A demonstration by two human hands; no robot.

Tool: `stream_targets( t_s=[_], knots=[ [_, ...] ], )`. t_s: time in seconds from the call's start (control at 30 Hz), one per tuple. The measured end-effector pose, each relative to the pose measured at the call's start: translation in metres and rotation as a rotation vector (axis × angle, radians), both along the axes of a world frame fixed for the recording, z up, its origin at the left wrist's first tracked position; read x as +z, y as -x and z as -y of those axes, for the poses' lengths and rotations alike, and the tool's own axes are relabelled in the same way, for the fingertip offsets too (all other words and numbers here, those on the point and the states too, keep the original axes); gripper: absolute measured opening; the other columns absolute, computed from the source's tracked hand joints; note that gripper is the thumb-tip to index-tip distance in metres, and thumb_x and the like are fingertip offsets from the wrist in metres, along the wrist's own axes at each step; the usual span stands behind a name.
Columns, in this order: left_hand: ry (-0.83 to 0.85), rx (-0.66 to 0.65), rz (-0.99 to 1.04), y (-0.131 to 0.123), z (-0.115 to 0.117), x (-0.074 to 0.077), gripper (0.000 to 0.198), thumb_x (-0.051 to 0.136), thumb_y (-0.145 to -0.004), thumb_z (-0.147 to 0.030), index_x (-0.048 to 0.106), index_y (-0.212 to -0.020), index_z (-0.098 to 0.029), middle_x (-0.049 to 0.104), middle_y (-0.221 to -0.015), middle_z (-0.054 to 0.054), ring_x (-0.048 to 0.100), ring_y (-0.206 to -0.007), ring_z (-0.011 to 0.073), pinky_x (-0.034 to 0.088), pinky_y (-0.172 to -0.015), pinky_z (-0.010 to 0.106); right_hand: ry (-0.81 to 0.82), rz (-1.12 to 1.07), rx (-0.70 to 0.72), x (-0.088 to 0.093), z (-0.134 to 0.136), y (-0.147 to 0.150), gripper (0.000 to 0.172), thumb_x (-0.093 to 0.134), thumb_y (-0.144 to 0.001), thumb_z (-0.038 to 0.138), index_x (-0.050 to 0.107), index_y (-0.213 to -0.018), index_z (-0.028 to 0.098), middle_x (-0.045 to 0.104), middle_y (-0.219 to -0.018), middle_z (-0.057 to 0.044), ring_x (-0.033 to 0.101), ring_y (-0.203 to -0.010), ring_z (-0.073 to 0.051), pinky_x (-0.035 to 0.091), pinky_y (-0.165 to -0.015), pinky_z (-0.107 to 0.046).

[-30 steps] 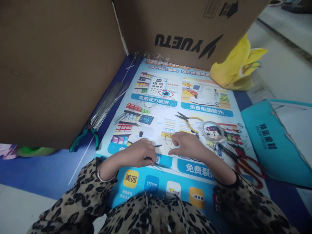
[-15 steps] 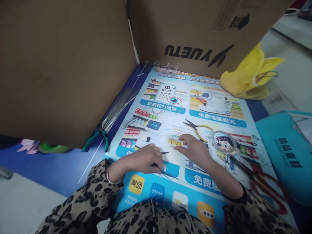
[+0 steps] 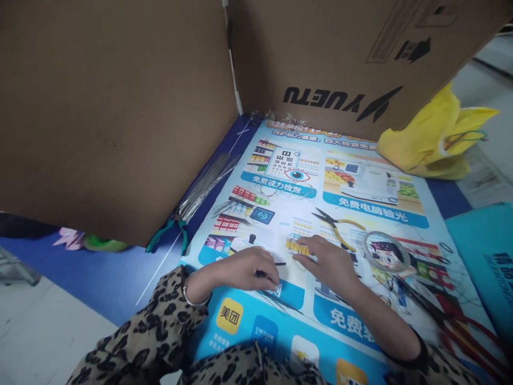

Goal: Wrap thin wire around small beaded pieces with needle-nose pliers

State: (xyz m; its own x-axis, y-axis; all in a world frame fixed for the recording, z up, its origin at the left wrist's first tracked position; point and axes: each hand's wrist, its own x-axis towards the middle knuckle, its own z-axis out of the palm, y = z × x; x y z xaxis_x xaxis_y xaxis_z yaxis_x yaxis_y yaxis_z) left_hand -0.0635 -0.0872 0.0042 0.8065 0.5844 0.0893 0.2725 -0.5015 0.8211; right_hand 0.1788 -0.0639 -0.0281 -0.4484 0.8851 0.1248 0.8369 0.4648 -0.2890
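Note:
My left hand (image 3: 252, 270) is low over a printed poster (image 3: 276, 214), its fingers curled and thumb pressed in; what it grips, if anything, is hidden. A thin dark strip shows just beyond its knuckles, and I cannot tell whether it is held or printed. Below that hand lie thin dark wires (image 3: 280, 302). My right hand (image 3: 328, 264) is to the right, thumb and forefinger apart beside a faint thin wire loop (image 3: 294, 247). Just beyond it, yellow-handled pliers (image 3: 339, 227) lie with jaws spread. A roll of clear tape (image 3: 406, 254) is to its right.
Large cardboard panels (image 3: 120, 123) stand at the left and back. Green-handled pliers (image 3: 176, 227) and a bundle of wires (image 3: 208, 182) lie at left. Red-handled scissors (image 3: 452, 318), a blue box (image 3: 487, 256) and a yellow bag (image 3: 428, 144) are at right.
The view has shifted, so everything sits a little lower and farther right. My hands keep nearly the same places over the poster.

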Motion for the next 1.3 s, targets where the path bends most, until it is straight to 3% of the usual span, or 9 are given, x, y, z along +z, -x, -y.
stream_targets(
  t_s=[0.07,0.17,0.27,0.4,0.6,0.87,1.03,1.17,1.3],
  knots=[
    [-0.066,0.202,-0.006,0.004,-0.004,-0.005,0.014,0.054,-0.086,-0.026,0.065,-0.087,-0.019,0.068,-0.085,0.003,0.06,-0.083,0.0133,0.046,-0.078,0.026,-0.017,-0.009,0.005,0.001,0.0,0.0,0.034,0.05,-0.084,0.049,0.062,-0.105,0.025,0.068,-0.099,-0.002,0.065,-0.083,-0.016,0.045,-0.063,-0.026],
    [-0.3,0.6,-0.082,0.011,-0.017,-0.014,0.018,0.049,-0.086,-0.019,0.064,-0.096,-0.017,0.066,-0.097,0.007,0.056,-0.095,0.0177,0.045,-0.085,0.034,-0.031,-0.016,0.019,0.002,0.0,0.001,0.034,0.046,-0.086,0.049,0.063,-0.103,0.024,0.069,-0.094,-0.003,0.066,-0.083,-0.016,0.046,-0.062,-0.026],
    [-0.449,0.747,-0.273,0.016,-0.032,-0.02,0.03,0.046,-0.085,-0.012,0.06,-0.111,-0.016,0.06,-0.114,0.01,0.05,-0.107,0.0224,0.041,-0.093,0.041,-0.044,-0.013,0.033,0.002,-0.001,0.001,0.033,0.044,-0.087,0.046,0.063,-0.103,0.024,0.069,-0.093,-0.003,0.066,-0.083,-0.016,0.046,-0.061,-0.026],
    [-0.477,0.695,-0.421,0.017,-0.037,-0.021,0.032,0.046,-0.085,-0.012,0.059,-0.113,-0.016,0.061,-0.111,0.009,0.05,-0.103,0.0239,0.043,-0.089,0.042,-0.065,-0.011,0.037,0.001,-0.001,0.0,0.031,0.043,-0.088,0.042,0.064,-0.103,0.024,0.07,-0.094,-0.004,0.066,-0.085,-0.017,0.048,-0.063,-0.026],
    [-0.497,0.625,-0.391,0.02,-0.029,-0.022,0.035,0.041,-0.085,-0.006,0.061,-0.112,-0.016,0.062,-0.111,0.009,0.05,-0.099,0.0223,0.044,-0.086,0.039,-0.058,0.013,0.039,-0.002,-0.001,-0.001,0.03,0.042,-0.089,0.039,0.064,-0.104,0.024,0.069,-0.098,-0.003,0.066,-0.087,-0.018,0.049,-0.065,-0.027],
    [-0.421,0.624,-0.3,0.025,-0.033,-0.023,0.033,0.045,-0.084,-0.009,0.063,-0.109,-0.02,0.063,-0.105,0.008,0.054,-0.098,0.021,0.046,-0.086,0.04,-0.039,-0.014,0.074,-0.003,0.0,-0.004,0.03,0.045,-0.087,0.042,0.065,-0.103,0.026,0.069,-0.094,-0.003,0.065,-0.084,-0.017,0.049,-0.065,-0.028],
    [-0.357,0.738,-0.22,0.03,-0.031,-0.024,0.03,0.052,-0.082,-0.014,0.058,-0.111,-0.021,0.057,-0.11,0.008,0.052,-0.106,0.0214,0.046,-0.091,0.039,-0.059,-0.102,0.092,-0.003,0.002,-0.003,0.03,0.047,-0.087,0.041,0.064,-0.106,0.025,0.066,-0.099,-0.005,0.062,-0.091,-0.018,0.05,-0.071,-0.028],
    [-0.309,0.803,-0.26,0.036,-0.031,-0.022,0.032,0.056,-0.08,-0.018,0.055,-0.111,-0.021,0.053,-0.112,0.007,0.052,-0.107,0.0207,0.046,-0.091,0.036,-0.059,0.0,0.089,0.002,0.004,0.003,0.043,0.05,-0.085,0.041,0.056,-0.121,0.019,0.061,-0.109,-0.01,0.057,-0.1,-0.024,0.05,-0.079,-0.036],
    [-0.289,0.795,-0.301,0.041,-0.034,-0.022,0.028,0.055,-0.081,-0.021,0.056,-0.109,-0.021,0.054,-0.11,0.006,0.053,-0.104,0.02,0.047,-0.089,0.035,-0.022,0.063,0.149,0.006,0.005,0.008,0.036,0.047,-0.087,0.038,0.06,-0.115,0.02,0.061,-0.104,-0.011,0.057,-0.093,-0.025,0.048,-0.078,-0.039]
  ],
)
